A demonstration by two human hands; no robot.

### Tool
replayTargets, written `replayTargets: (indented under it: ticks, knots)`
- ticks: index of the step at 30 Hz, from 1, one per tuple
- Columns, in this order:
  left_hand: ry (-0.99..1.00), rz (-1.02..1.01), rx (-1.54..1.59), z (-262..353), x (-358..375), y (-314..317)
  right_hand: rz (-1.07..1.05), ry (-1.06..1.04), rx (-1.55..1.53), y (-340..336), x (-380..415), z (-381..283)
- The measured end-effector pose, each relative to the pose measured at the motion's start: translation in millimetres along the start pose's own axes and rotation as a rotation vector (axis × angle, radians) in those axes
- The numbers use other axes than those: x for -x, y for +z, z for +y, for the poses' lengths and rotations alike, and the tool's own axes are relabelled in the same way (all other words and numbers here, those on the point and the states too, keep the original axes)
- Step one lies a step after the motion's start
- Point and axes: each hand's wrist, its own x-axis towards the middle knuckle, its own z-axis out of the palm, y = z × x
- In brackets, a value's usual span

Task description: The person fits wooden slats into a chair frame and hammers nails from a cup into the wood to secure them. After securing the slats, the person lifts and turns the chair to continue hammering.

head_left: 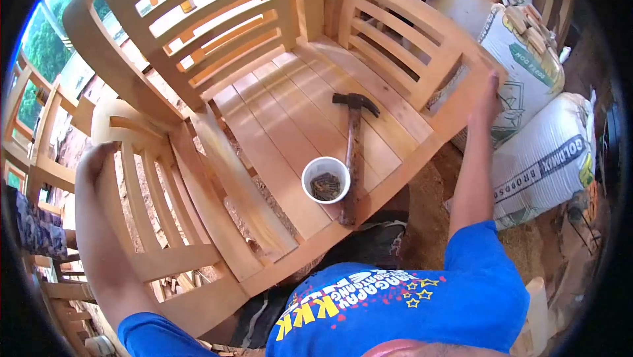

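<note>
A wooden chair (283, 126) with a slatted back and slatted sides fills the middle of the view. My left hand (97, 156) grips its left armrest, with the fingers partly hidden. On the opposite side, my right hand (486, 101) holds the right armrest, thumb up along its edge and the other fingers out of sight. A claw hammer (354, 152) with a dark, worn handle lies across the seat boards. Beside the handle stands a white cup (306, 176) with nails (325, 187) inside. Toward the left of the seat, gaps show between some boards.
Printed white sacks (544, 159) stand on the right, one topped with wood offcuts (527, 24). More wooden frames (49, 133) are at the left and behind the chair. A patterned piece of clothing (39, 225) shows at the left edge. Brown ground (428, 225) lies below.
</note>
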Motion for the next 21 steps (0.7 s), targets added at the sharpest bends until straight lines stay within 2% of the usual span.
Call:
replayTargets:
  ticks: [1, 3, 4, 7, 9, 13, 16, 17, 21]
  knots:
    - [-0.220, 0.218, -0.296, 28, 8, 25, -0.012, 0.026, -0.047, -1, -5, 10]
    - [-0.210, 0.243, -0.212, 14, 12, 23, -0.122, 0.042, -0.030, -1, 3, 12]
    - [-0.160, 0.240, -0.250, 31, 6, 33, -0.146, 0.054, -0.033, -17, -6, 20]
    - [0.115, 0.181, -0.300, 55, 7, 63, -0.018, -0.023, 0.088, -29, -27, 41]
    - [0.186, 0.186, -0.217, 57, 19, 64, -0.063, -0.030, -0.050, -22, -10, 33]
    - [-0.235, 0.329, -0.254, 45, 21, 42, -0.108, 0.018, -0.072, -30, -13, 38]
    - [-0.319, 0.420, -0.453, 64, 25, 56, -0.157, 0.012, -0.067, -44, -23, 45]
    - [-0.219, 0.399, -0.430, 55, 24, 49, -0.187, 0.018, -0.076, -46, -25, 48]
    - [-0.230, 0.438, -0.598, 69, 26, 60, -0.111, 0.024, -0.010, -47, -22, 45]
